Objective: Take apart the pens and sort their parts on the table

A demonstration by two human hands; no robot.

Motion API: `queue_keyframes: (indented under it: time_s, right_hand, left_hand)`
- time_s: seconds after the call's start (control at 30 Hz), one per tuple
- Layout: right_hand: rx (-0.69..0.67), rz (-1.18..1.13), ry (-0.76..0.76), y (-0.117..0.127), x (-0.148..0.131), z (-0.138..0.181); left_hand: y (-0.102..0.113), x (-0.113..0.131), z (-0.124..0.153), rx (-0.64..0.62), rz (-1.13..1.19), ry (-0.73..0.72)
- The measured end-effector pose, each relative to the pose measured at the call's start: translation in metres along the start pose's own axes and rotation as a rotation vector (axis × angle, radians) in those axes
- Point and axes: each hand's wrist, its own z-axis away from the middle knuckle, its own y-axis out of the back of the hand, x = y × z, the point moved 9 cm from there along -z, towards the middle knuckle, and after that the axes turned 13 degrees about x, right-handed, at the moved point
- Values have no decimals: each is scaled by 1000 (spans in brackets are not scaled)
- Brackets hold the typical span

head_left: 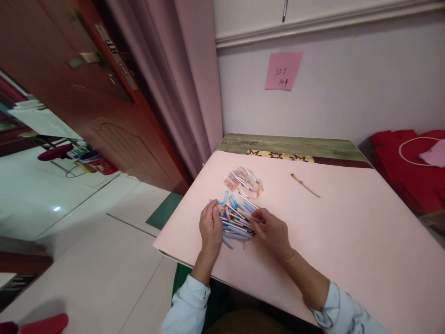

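A heap of blue pen barrels, caps and thin white refills (236, 228) lies on the pale pink tabletop (333, 241). My left hand (210, 227) rests along the heap's left side, fingers stretched out and slightly curved, holding nothing that I can see. At the heap's right edge, my right hand (273, 232) pinches a beige pen barrel (244, 213) between thumb and fingers. Its far end points left over the heap. Just behind lies a second pile of clear packets and white sticks (245, 180). Off to the right, a single beige pen (305, 185) lies alone.
A green wood-patterned strip (288, 143) runs along the table's back edge. Behind it is a wall with a pink note (283, 70). A red bag (410, 162) sits beyond the right edge. Left of the table are a curtain (181, 69) and an open brown door (114, 120).
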Motion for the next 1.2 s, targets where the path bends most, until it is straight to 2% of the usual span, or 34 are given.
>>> queue_keyframes:
  time_s: [0.17, 0.23, 0.33, 0.4, 0.47, 0.6, 0.67, 0.77, 0.87, 0.9, 0.97, 1.0, 1.07, 1.13, 1.2]
  right_hand:
    - [-22, 30, 178, -20, -10, 0]
    - [8, 10, 194, -15, -11, 0]
    - [90, 17, 136, 8, 1, -9]
    - [153, 75, 13, 32, 27, -24]
    - [231, 194, -162, 64, 65, -44]
    - [278, 595, -332, 117, 133, -79]
    - [191, 740, -376, 123, 157, -89]
    - [101, 764, -336, 117, 166, -97]
    - [176, 557, -423, 111, 153, -92]
    - [210, 428, -482, 106, 145, -86]
    - [172, 230, -470, 80, 113, -75]
    - [116, -65, -486, 59, 93, -67]
    - [-168, -578, -572, 5, 45, -41]
    - [-407, -851, -702, -31, 4, -10]
    - [-553, -982, -780, -48, -22, 13]
  left_hand:
    - [1, -6, 8, 22, 29, 28]
    - [-1, -9, 9, 14, 51, 51]
    - [0, -13, 8, 8, 74, 73]
    - [3, -15, 7, 19, 76, 80]
    - [6, -17, 5, 45, 71, 99]
    - [6, -19, 2, 70, 67, 123]
    - [6, -16, 0, 80, 61, 96]
    - [13, -6, -2, 103, 57, 27]
    - [27, 7, -5, 144, 91, -3]
    - [31, 12, -6, 151, 117, 21]
    - [30, 18, -7, 114, 210, 150]
    - [22, 19, -6, 36, 289, 261]
    - [-2, 27, 2, -139, 523, 515]
    - [-21, 38, 10, -244, 716, 707]
    - [-33, 45, 17, -301, 824, 826]
